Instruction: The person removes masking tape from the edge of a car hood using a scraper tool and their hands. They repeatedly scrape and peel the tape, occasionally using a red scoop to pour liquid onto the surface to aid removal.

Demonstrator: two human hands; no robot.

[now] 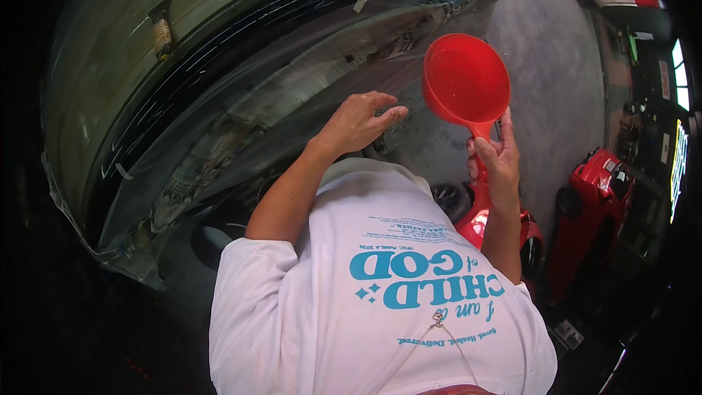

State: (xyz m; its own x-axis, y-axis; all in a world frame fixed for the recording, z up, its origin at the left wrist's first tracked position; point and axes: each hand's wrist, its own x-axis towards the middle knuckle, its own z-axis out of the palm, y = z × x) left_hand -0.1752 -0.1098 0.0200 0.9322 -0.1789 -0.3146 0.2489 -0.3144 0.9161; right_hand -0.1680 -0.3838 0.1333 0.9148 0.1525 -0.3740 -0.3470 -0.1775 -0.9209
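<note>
A red plastic water dipper is held up in front of me, its round bowl facing me. My right hand is closed around its handle, with the thumb on top near the bowl. The bowl looks empty inside. To the left of the dipper, my left hand hovers with nothing in it. Its fingers are slightly bent, and the thumb and forefinger are apart. It touches neither the dipper nor the vehicle beside it.
A large vehicle body fills the left, its lower part draped in plastic sheeting with newspaper and tape. Grey concrete floor lies beyond the dipper. Small red cars stand at the right, one partly behind my right forearm.
</note>
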